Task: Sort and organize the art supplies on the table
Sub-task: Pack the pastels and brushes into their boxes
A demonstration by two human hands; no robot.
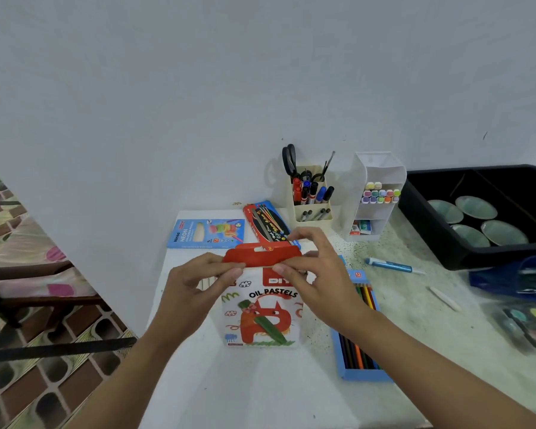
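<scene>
Both my hands, left (198, 281) and right (314, 267), pinch the pastel box (260, 308) flap; markers already stand in the holder (312, 196) behind it, loose pen (390, 266) and pencil tray (358, 326) beside it still unsorted.

White oil pastels box (262, 308), red flap raised, lying on table (260, 391).

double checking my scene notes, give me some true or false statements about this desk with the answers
1. The left hand and right hand pinch the red flap of the oil pastels box. True.
2. The scissors lie flat. False: they stand upright in the cream holder.
3. The black tray holds four plates. True.
4. The blue pen sits in the black tray. False: it lies on the table, outside it.
</scene>
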